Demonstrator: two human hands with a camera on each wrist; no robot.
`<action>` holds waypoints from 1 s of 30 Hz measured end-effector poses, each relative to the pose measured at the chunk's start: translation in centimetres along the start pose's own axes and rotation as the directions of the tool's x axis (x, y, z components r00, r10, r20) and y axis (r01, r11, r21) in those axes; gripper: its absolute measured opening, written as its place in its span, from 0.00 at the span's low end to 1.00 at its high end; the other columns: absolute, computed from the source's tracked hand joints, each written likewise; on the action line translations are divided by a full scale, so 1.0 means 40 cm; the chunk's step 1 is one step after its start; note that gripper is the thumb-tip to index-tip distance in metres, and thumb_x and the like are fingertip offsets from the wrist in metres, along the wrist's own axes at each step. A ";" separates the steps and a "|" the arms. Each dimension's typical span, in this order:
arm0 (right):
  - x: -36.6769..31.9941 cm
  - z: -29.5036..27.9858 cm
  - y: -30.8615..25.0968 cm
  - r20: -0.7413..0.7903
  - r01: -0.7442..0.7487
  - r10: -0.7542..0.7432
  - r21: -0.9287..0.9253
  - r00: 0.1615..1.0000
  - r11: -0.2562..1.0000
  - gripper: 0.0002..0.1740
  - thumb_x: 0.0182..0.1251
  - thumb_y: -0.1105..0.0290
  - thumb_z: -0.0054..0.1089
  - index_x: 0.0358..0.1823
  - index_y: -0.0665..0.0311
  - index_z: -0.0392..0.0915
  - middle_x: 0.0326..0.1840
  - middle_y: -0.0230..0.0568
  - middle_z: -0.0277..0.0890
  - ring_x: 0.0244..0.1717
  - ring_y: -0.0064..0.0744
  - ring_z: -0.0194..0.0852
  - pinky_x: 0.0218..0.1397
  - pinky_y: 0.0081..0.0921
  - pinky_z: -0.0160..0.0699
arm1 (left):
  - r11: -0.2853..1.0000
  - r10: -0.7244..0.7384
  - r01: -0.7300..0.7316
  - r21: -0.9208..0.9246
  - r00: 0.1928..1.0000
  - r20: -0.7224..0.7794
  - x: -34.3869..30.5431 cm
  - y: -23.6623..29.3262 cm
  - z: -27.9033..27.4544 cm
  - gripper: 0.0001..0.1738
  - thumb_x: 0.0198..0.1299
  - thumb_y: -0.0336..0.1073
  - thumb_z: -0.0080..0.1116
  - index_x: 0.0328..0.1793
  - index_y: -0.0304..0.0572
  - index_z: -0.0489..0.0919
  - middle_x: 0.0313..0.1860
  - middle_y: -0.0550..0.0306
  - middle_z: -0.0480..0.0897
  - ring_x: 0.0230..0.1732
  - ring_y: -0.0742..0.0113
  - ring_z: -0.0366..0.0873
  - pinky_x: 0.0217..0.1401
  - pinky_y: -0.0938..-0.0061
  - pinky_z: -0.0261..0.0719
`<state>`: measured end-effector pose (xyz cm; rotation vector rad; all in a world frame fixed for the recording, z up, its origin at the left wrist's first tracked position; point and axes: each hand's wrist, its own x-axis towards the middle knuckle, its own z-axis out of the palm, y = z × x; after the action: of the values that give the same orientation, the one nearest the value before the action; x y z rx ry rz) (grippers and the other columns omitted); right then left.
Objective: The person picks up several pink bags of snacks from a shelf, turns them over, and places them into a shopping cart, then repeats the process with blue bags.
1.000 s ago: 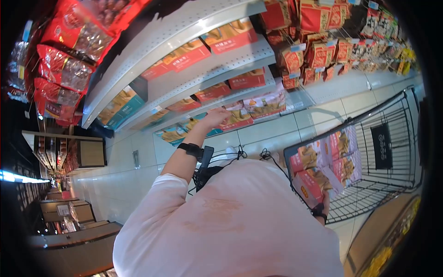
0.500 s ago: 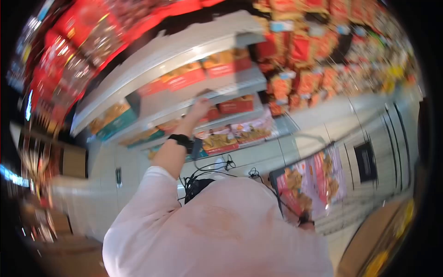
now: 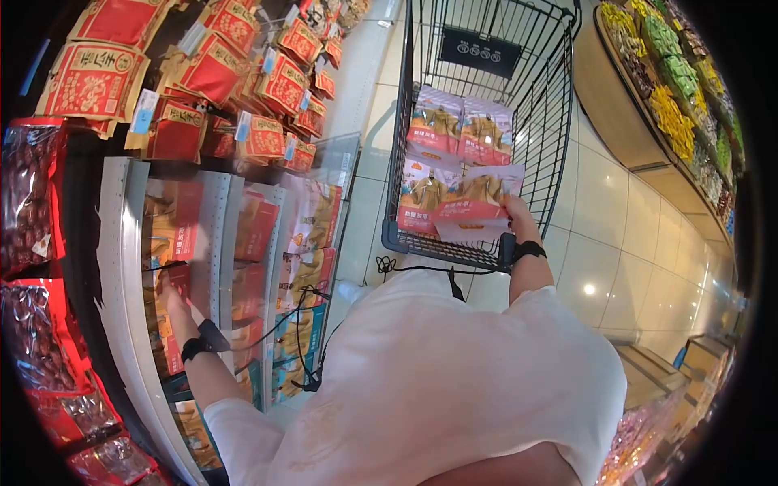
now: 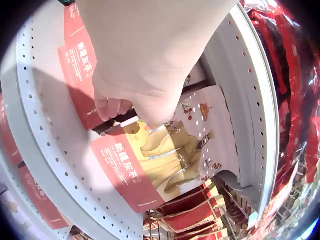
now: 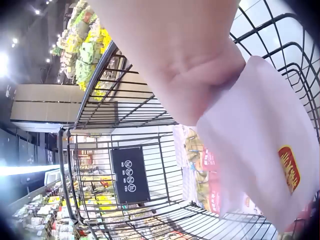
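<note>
My left hand (image 3: 174, 301) reaches into a shelf row of red-and-tan dried jujube bags (image 3: 172, 223). In the left wrist view its fingers curl into the gap between two bags, with the thumb over the edge of the nearer jujube bag (image 4: 165, 165). Over the shopping cart (image 3: 559, 121), my right hand (image 3: 519, 217) grips the side of another jujube bag (image 3: 484, 197). The right wrist view gives this bag's pale face (image 5: 260, 135), with the fingertips hidden behind it. Several more jujube bags (image 3: 438, 121) lie in the cart.
Lower shelf levels (image 3: 258, 227) carry more boxes and bags. Red snack packs (image 3: 279, 85) hang beyond the shelf, and bagged red dates (image 3: 32, 194) stand at the far left. A black cable (image 3: 300, 324) hangs between me and the shelf. A produce-style stand (image 3: 673, 105) borders the aisle on the right.
My left hand has lifted from the low row to a higher shelf and in among the bags. My view has turned toward the cart. The right hand stays on its bag.
</note>
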<state>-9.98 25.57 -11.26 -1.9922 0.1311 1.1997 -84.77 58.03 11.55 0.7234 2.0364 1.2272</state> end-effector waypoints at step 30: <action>-0.329 0.349 -0.263 0.280 0.932 -0.905 -0.264 0.319 0.247 0.09 0.60 0.68 0.55 0.38 0.65 0.78 0.36 0.48 0.78 0.37 0.47 0.78 0.41 0.34 0.76 | 0.584 0.404 -0.219 0.782 0.914 -0.046 0.115 -0.023 0.108 0.45 0.52 0.67 0.53 0.46 0.19 0.75 0.47 0.32 0.78 0.51 0.42 0.76 0.52 0.59 0.72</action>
<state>-22.19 38.26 1.72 -1.7653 -1.2984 0.4492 -84.57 63.37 8.06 1.4574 2.7268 0.5454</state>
